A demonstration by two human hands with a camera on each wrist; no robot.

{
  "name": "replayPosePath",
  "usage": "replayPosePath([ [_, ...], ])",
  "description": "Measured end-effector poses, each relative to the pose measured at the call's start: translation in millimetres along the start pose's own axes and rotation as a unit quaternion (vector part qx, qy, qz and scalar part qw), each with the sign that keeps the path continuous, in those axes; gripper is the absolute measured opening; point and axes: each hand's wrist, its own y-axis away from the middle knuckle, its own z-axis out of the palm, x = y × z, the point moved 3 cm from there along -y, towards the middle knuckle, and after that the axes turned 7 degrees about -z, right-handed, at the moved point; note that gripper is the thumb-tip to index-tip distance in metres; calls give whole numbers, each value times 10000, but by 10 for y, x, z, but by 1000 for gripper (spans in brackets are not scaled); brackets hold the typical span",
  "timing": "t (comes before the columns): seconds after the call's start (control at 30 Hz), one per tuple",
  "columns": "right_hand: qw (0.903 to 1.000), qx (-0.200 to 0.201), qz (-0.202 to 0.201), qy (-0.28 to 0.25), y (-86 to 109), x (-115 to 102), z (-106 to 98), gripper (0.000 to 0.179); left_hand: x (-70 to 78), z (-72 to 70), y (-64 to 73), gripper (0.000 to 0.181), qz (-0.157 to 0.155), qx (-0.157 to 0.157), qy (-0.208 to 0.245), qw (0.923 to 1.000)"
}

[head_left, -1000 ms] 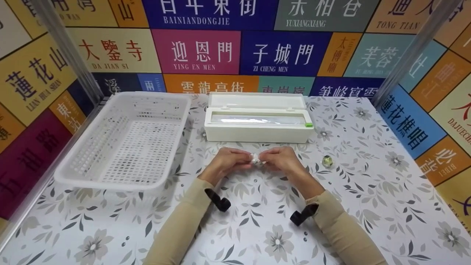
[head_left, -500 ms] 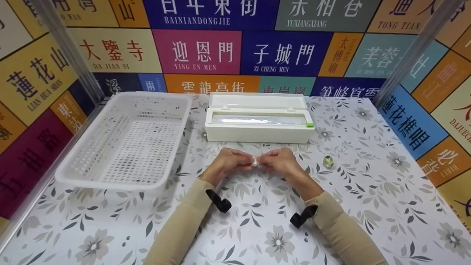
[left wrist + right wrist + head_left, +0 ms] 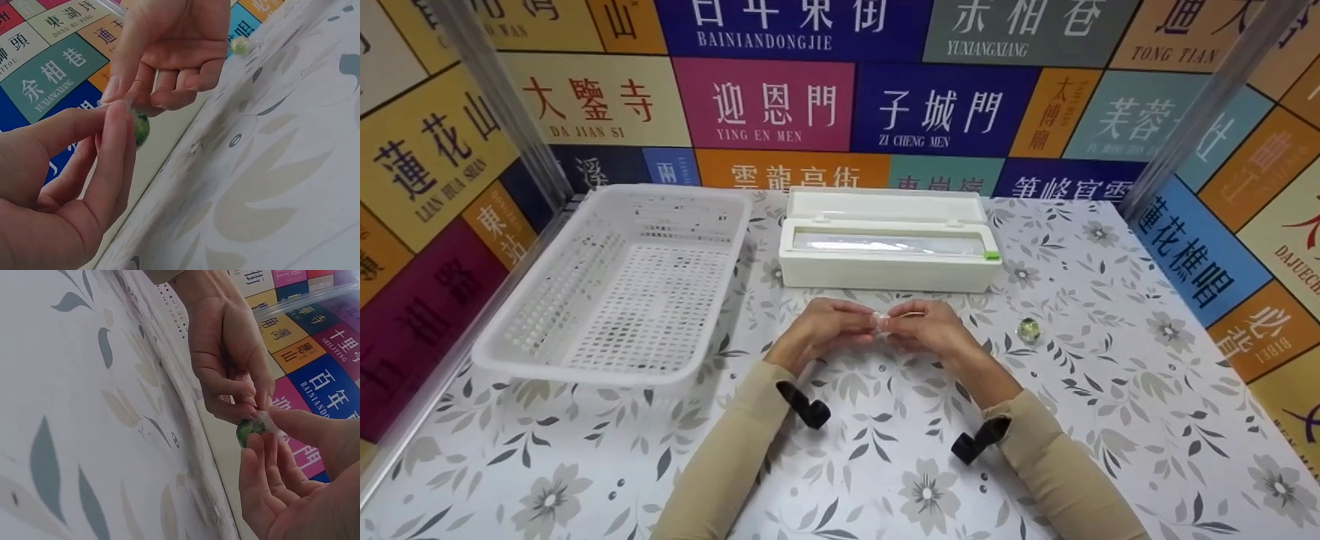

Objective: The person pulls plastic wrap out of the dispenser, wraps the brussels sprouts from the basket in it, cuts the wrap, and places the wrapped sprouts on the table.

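Both hands meet over the table just in front of a white cling film box (image 3: 885, 271). Between them is a small round green item (image 3: 246, 432) in clear plastic film (image 3: 270, 424); its exact kind I cannot tell. My left hand (image 3: 826, 327) pinches the gathered film with thumb and fingertips. From the other side my right hand (image 3: 931, 327) pinches the same film. In the head view the fingers hide most of the green item. Another green item wrapped in film (image 3: 1028, 330) lies on the table to the right of my right hand.
A white perforated plastic basket (image 3: 701, 300) stands at the left. The film box has its lid (image 3: 885, 204) raised, with film visible in its window and a green slider (image 3: 991, 256) at the right end. Printed sign panels (image 3: 780, 105) wall the table's back and sides.
The hands stay in the same place while the fingers shift on the film. The white bit of film seen between the fingertips earlier is now more covered.
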Motion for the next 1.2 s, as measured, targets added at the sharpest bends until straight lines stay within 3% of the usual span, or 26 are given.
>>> replayPosePath([
  [0.27,9996,159,-108,213,9,27,-23,32,-18,13,-6,29,-109,33,22,9999],
  [0.57,9992,-82,-164,365,6,8,-50,28,-11,-28,1,26,-114,-7,-119,9999],
  [0.87,9980,287,-311,459,-13,5,-102,27,44,42,-44,25,120,12,-488,9987],
  [1.03,9998,149,-141,-40,19,25,-128,31,50,93,-44,27,141,-63,-279,9995],
  [1.2,9997,27,-230,-115,62,-10,-151,29,87,168,-33,28,295,-104,-277,9991],
])
